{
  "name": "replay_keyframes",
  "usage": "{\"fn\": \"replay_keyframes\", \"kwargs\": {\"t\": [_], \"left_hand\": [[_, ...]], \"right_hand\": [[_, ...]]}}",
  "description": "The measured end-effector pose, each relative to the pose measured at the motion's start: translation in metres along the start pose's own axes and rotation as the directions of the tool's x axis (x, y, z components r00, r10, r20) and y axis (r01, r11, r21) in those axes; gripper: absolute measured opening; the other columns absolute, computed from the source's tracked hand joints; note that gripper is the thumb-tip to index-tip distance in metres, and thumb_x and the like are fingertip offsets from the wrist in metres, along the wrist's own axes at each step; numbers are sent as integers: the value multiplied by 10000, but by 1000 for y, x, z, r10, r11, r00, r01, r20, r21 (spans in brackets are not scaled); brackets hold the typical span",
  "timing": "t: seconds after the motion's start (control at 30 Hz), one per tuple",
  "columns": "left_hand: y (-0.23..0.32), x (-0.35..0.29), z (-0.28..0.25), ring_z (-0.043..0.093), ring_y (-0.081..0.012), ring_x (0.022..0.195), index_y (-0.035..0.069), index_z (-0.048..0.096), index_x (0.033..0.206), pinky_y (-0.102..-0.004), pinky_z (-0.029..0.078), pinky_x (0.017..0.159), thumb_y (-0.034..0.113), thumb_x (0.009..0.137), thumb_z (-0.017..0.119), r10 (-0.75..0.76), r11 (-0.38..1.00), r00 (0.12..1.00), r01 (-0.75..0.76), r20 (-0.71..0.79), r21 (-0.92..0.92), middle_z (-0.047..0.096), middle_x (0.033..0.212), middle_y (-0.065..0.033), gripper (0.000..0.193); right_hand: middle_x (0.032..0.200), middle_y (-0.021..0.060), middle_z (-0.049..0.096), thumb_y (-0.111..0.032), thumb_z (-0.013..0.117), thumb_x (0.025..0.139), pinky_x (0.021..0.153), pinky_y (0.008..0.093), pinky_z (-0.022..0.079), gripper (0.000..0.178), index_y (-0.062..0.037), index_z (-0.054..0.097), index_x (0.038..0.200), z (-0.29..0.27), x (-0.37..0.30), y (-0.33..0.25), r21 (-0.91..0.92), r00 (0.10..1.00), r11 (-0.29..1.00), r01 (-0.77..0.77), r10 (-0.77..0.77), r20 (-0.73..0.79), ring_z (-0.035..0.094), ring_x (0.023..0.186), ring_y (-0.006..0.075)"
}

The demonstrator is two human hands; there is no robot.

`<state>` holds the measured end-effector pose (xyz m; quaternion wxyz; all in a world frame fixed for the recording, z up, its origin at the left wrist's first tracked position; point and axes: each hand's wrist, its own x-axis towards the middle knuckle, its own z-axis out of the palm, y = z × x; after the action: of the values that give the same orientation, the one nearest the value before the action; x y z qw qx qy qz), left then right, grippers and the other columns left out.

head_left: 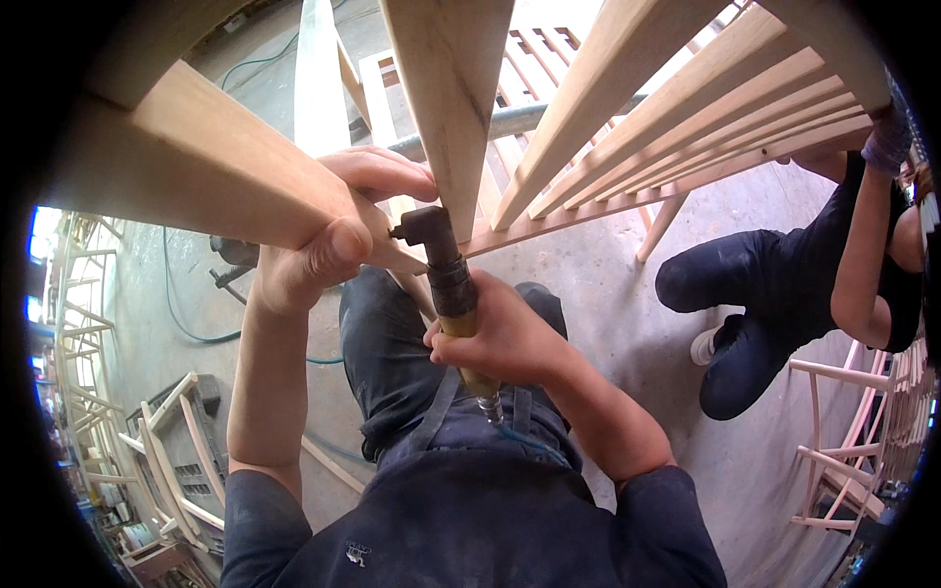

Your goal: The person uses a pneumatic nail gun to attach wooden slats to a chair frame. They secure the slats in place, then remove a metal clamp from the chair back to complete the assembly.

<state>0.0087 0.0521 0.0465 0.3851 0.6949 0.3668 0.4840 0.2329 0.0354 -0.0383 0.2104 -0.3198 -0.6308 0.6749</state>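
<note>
My left hand [328,230] grips a thick pale wooden rail [196,157] of a slatted chair frame held in front of me. My right hand [500,333] is closed around the yellow body of an angled air tool [446,279]. The tool's black head [421,225] presses against the wood joint just right of my left thumb. An air hose [495,412] leaves the tool's base toward my chest. Several wooden slats [686,108] fan out to the upper right.
Another person in dark clothes [774,294] crouches at the right, one arm reaching up to the frame's far end. Unfinished wooden chair frames stand at the left [167,441] and right [853,451]. A green hose [186,314] lies on the concrete floor.
</note>
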Motion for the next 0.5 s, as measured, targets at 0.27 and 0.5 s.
{"fn": "replay_keyframes", "kwargs": {"t": [0.27,0.5], "left_hand": [[3,0,0,692,-274,1044,3,758,1070,-391,534,914,730,787,716,-12,1000,1000,12,-3,16,724,1061,-154,782],[5,0,0,694,-272,1042,22,765,1071,-387,543,898,725,789,715,-23,1000,1000,23,-2,21,728,1059,-139,760]], "right_hand": [[908,107,710,-58,768,793,829,331,580,442,48,532,1152,-3,1,2,-61,1000,998,13,-13,6,711,859,162],[897,105,711,-69,765,790,822,328,579,430,47,543,1139,-2,0,5,-46,999,998,37,-37,-8,711,845,159]]}}
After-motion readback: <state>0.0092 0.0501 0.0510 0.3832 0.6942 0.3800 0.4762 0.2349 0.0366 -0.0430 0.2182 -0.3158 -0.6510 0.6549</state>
